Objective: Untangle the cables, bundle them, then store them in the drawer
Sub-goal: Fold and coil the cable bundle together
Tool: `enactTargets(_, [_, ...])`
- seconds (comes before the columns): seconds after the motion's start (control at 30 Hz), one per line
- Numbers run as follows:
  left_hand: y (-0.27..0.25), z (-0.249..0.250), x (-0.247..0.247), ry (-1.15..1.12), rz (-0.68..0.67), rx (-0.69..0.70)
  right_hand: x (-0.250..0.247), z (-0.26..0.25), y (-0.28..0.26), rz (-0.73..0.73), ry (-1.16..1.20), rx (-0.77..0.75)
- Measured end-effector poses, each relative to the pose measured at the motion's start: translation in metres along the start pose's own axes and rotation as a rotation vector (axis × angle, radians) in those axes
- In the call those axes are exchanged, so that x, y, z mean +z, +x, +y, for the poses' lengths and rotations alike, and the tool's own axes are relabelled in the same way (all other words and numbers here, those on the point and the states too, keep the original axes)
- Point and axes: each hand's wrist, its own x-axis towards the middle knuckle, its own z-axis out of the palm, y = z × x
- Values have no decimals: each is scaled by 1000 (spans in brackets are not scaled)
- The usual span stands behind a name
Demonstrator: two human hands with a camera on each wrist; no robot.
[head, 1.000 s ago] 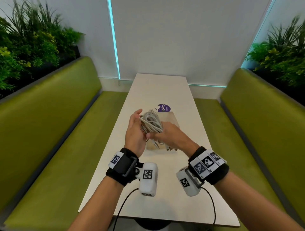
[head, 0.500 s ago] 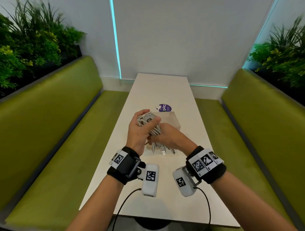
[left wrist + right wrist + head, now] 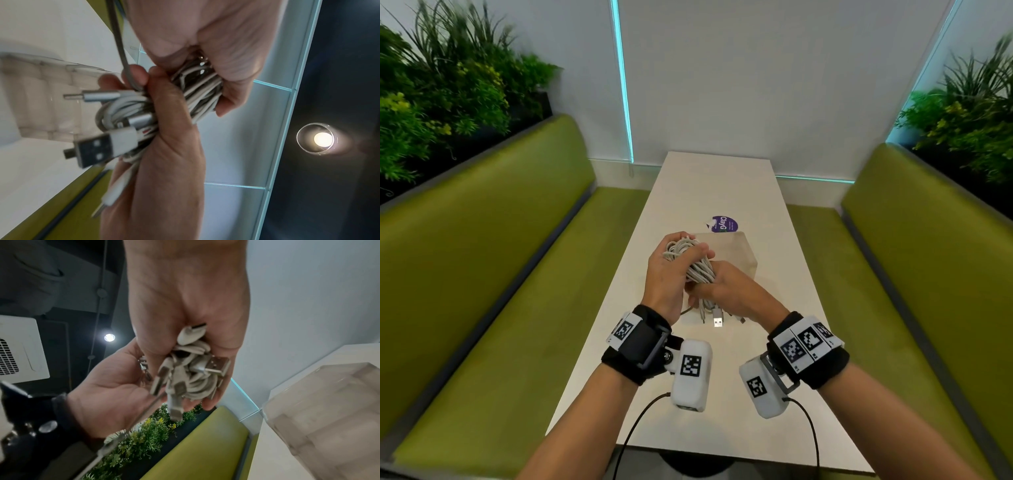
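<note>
Green benches flanked the long white counter [image 3: 722, 178] running up the middle of the head view, with leafy planters in the upper corners. At centre frame you held the coil of cables [image 3: 697, 265] above the counter: your left hand [image 3: 666, 274] curled round its upper loops, your right hand [image 3: 729, 289] wrapped tight round the lower part where the plugs [image 3: 717, 320] hung out. Both grips were closed on the coil, not spread. Just behind your hands stood the frosted plastic drawer [image 3: 739, 251], boxy and translucent, beside a purple sticker [image 3: 724, 224]. To bundle well, I'd judge you should keep the right hand pinching the loops together while the left wraps one loose end round the middle, tucking the plugs in so none snag. The cables looked smooth, rubbery, white and grey; one braided strand [image 3: 118, 40] ran upward in the left wrist view, and the flat metal USB plug [image 3: 94, 147] looked hard and square-edged.
</note>
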Motion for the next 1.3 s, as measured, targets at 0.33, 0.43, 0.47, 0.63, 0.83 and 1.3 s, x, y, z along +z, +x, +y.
enactTargets(0.33, [9,0,-23,503,-166,-78,-20,11,1,315,80,25])
enactTargets(0.43, [9,3,-36,613,-238,-126,-31,18,4,476,239,60])
enactTargets(0.47, [9,3,-36,557,-241,-120,-34,19,4,510,295,71])
enactTargets(0.63, [10,1,-28,398,-110,-4,-31,16,2,503,322,79])
enactTargets(0.83, [11,-4,-24,331,-26,70,-15,13,-9,112,298,33])
enactTargets(1.3, [12,2,-37,54,-253,61,-10,11,-10,90,352,62])
